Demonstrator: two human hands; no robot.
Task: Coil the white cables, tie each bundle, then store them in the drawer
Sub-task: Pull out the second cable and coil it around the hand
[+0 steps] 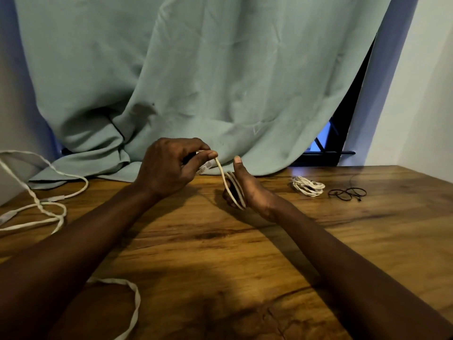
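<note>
- Loose white cable [133, 303] loops on the counter [269, 266], nearest the viewer, below and left of both sets of fingers.
- Left hand [169, 165]: fingers [208, 154] curled, thumb and forefinger pinching the free end of the white cable [221, 173].
- Right hand [245, 190]: thumb upright, fingers curled, with that cable's turns wound round them.
- Coiled bundle [308, 186] lies on the counter right of the right fingers, with the black ties [348, 193] just beyond it.

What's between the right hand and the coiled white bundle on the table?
Head view: only bare table between right hand and coiled bundle. Black ties lie beyond the bundle.
</note>
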